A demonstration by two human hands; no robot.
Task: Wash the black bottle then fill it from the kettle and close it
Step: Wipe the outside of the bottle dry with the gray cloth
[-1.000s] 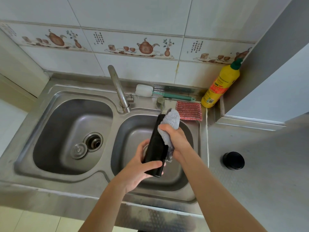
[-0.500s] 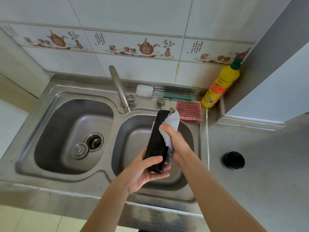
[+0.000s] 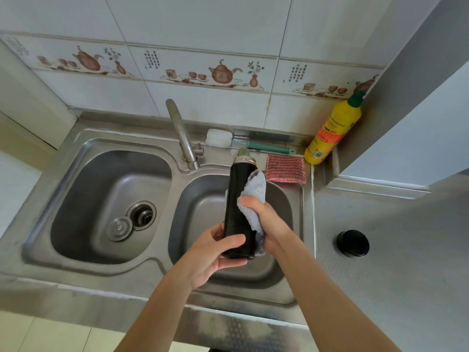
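The black bottle (image 3: 235,199) is held over the right basin (image 3: 203,214) of the steel sink, its open metal neck pointing away from me. My left hand (image 3: 213,252) grips its lower end, thumb across the front. My right hand (image 3: 264,217) grips a grey-white cloth (image 3: 253,196) and presses it against the bottle's right side. The bottle's black cap (image 3: 352,243) lies on the counter to the right of the sink. No kettle is in view.
The tap (image 3: 181,133) stands between the basins. Behind the sink lie a white-headed bottle brush (image 3: 243,143) and a red scouring pad (image 3: 285,168). A yellow detergent bottle (image 3: 332,130) leans in the corner. The left basin (image 3: 83,214) holds a loose drain plug (image 3: 119,228).
The bottle has turned more upright in my left hand, and its neck has risen toward the back of the sink. My right hand with the cloth has slid along the bottle's side.
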